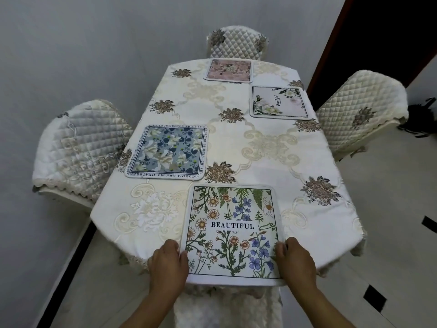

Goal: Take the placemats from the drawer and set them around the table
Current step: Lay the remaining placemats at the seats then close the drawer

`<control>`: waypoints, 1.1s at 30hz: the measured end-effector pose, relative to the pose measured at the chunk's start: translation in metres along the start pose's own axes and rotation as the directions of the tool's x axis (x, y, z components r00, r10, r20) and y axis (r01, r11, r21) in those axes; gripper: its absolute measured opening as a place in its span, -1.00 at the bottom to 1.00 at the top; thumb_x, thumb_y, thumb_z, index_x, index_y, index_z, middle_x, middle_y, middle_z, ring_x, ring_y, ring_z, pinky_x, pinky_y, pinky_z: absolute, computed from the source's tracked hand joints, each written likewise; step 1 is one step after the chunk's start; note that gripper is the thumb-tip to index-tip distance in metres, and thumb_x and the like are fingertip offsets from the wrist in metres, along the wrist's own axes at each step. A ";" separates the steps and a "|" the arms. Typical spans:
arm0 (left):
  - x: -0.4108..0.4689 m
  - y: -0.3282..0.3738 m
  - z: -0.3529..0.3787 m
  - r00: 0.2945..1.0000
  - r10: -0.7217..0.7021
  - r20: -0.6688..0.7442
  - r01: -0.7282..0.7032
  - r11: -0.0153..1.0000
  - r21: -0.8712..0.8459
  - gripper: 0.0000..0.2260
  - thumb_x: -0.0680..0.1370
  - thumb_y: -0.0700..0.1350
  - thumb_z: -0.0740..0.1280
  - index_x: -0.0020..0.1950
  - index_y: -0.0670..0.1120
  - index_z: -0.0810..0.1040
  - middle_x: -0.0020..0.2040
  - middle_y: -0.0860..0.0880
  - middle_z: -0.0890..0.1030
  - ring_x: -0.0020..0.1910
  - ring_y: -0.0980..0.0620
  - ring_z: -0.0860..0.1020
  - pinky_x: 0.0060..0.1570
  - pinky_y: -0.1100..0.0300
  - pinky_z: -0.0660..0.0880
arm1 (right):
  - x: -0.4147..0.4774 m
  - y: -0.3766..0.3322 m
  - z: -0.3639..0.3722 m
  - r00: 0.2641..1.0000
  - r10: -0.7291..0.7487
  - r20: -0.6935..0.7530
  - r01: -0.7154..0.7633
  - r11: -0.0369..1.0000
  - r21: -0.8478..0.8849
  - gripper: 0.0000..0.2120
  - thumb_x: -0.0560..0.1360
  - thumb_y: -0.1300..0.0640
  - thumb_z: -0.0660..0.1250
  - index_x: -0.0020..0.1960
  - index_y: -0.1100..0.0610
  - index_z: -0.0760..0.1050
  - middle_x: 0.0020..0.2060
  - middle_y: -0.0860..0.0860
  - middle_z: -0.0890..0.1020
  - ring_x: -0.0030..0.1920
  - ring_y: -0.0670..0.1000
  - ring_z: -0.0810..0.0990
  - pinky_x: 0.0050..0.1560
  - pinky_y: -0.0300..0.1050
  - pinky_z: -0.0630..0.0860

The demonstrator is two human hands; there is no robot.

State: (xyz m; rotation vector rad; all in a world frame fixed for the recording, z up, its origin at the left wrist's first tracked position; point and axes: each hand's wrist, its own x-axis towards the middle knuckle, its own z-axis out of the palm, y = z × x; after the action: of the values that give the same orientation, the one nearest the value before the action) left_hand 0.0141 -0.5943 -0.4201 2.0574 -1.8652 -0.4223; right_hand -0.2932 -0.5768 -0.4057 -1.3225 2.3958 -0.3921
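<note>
A square placemat with wildflowers and the word BEAUTIFUL (233, 229) lies flat at the near end of the table (236, 143), which wears a cream embroidered cloth. My left hand (169, 266) grips its left near edge and my right hand (295, 262) grips its right near edge. Three more placemats lie on the cloth: a blue floral one (166, 151) at the left side, a white one with green leaves (280, 102) at the right side, and a pink one (229, 69) at the far end.
Quilted cream chairs stand at the left (78, 150), right (359, 112) and far end (237, 42); another chair back (227, 306) is right below the near edge. A grey wall runs along the left. A dark door frame (331, 43) rises at the right.
</note>
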 end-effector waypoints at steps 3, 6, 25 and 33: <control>0.009 0.014 0.003 0.995 0.059 -0.075 -0.056 0.998 0.032 -0.61 0.46 0.06 0.24 0.18 -0.16 0.47 0.03 -0.17 0.56 0.01 -0.20 0.47 0.00 -0.09 0.41 | -0.001 -0.002 0.005 0.976 -0.136 -0.169 0.119 0.987 -0.105 -0.69 0.42 0.12 0.39 0.06 0.27 0.45 -0.06 0.27 0.54 -0.07 0.29 0.52 -0.13 0.11 0.48; 0.012 0.041 0.017 0.980 0.195 -0.023 -0.195 0.981 0.018 -0.49 0.53 0.10 0.11 0.38 -0.17 0.35 0.35 -0.22 0.42 0.34 -0.21 0.35 0.32 -0.19 0.28 | -0.005 -0.025 0.017 0.914 -0.377 -0.148 0.355 0.922 -0.156 -0.42 0.45 0.01 0.26 0.39 0.27 0.34 0.33 0.30 0.41 0.31 0.30 0.38 0.23 0.24 0.40; 0.021 0.051 0.042 0.926 0.299 0.233 -0.331 0.937 0.113 -0.43 0.62 0.10 -0.16 0.56 -0.17 -0.07 0.57 -0.11 -0.07 0.53 -0.01 -0.21 0.49 0.09 -0.25 | 0.013 -0.023 0.024 0.840 -0.502 0.206 0.535 0.829 -0.160 -0.35 0.59 -0.12 -0.21 0.57 0.20 0.02 0.57 0.15 0.07 0.57 0.10 -0.03 0.52 -0.06 -0.23; 0.143 0.103 0.071 0.863 0.386 0.325 -0.464 0.860 0.214 -0.48 0.64 -0.04 -0.09 0.56 -0.19 -0.11 0.59 -0.16 -0.08 0.55 -0.11 -0.16 0.52 0.03 -0.20 | 0.094 -0.116 0.053 0.724 -0.595 0.349 0.676 0.714 -0.183 -0.42 0.62 -0.05 -0.16 0.58 0.11 -0.20 0.59 0.05 -0.10 0.57 0.02 -0.19 0.54 0.02 -0.22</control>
State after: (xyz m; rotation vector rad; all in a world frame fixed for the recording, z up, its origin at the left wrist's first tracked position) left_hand -0.0948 -0.7490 -0.4390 1.7220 -2.6111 -0.3440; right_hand -0.2284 -0.7200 -0.4223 -2.1993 1.7443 -0.0047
